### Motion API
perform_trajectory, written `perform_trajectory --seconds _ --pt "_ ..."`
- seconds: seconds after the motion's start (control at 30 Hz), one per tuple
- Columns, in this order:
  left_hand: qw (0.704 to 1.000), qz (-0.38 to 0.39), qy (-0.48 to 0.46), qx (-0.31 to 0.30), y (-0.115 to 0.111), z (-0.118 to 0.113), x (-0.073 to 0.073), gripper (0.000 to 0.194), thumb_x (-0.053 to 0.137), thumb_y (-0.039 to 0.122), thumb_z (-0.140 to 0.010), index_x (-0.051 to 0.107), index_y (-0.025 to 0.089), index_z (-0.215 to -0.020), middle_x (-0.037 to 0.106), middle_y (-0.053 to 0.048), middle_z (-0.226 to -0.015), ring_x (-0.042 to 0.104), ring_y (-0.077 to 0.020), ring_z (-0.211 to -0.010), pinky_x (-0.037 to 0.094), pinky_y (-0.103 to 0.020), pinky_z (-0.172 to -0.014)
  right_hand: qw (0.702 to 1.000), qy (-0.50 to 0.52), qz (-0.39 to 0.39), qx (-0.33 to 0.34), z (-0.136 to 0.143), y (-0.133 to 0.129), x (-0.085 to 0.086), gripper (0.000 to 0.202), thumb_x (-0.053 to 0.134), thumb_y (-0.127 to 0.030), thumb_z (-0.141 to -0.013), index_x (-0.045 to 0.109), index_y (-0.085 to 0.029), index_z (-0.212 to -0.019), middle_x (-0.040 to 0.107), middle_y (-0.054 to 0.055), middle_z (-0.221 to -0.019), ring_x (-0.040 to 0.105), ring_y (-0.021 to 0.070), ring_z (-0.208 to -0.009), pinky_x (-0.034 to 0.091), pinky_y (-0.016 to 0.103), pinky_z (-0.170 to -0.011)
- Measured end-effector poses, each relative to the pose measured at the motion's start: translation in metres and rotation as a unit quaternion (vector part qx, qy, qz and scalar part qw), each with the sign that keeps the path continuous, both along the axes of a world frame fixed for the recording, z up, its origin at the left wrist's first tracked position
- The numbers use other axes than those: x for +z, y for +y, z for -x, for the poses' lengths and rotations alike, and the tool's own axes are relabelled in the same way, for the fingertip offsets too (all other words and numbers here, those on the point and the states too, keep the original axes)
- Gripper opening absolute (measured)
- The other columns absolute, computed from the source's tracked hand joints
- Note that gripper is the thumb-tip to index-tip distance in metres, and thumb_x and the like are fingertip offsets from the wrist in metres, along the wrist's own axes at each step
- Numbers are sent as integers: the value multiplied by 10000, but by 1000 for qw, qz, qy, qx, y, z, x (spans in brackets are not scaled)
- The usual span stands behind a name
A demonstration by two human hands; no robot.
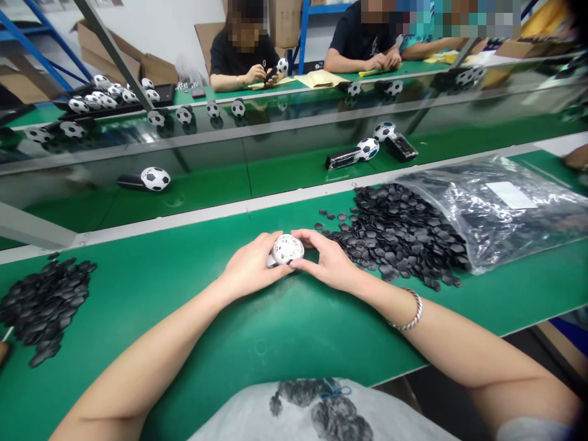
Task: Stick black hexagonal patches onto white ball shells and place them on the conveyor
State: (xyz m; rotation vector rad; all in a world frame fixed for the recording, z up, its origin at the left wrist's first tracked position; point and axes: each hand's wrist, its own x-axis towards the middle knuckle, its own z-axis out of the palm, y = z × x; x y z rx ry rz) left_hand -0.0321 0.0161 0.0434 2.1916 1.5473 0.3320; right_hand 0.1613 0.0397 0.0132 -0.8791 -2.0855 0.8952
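Note:
A white, ball-shaped shell [288, 249] with a pattern of openings is held over the table in front of me. My left hand [255, 260] wraps round its left side, thumb along the lower edge. On the other side my right hand [325, 257] grips it between thumb and fingers. Its underside is hidden by my hands. Close to my right hand lies a large heap of black pentagon pieces [404, 236], with a few loose ones at its left edge. A smaller heap of black pieces [48, 300] is at the far left.
A clear plastic bag [519, 208] of black pieces lies open at right. Beyond a metal rail [206, 206], a green belt carries football-headed items with black handles [155, 179]. Across it, several people work; one person's hands [264, 75] hold such an item. A metal post [34, 226] stands left.

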Motion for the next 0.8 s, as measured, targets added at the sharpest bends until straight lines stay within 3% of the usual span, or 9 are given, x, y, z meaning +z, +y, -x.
perform_trajectory --seconds 0.2,0.8 --pt "1000 2 -9 5 -1 -1 0 653 506 559 -761 392 202 -1296 540 -76 -1202 562 -269 -999 460 -354 -795 1000 -8 9 0 1 -1 6 429 647 -275 -757 466 -180 -1134 571 85 -1127 547 209 -1028 497 342 -819" --pt "1000 -8 -5 -9 -1 -2 2 592 523 540 -768 423 222 -1257 561 -71 -1146 570 -262 -961 471 -356 -750 1000 -15 19 -2 0 3 3 474 681 -321 -720 473 -193 -1126 569 87 -1123 553 226 -988 500 303 -658"
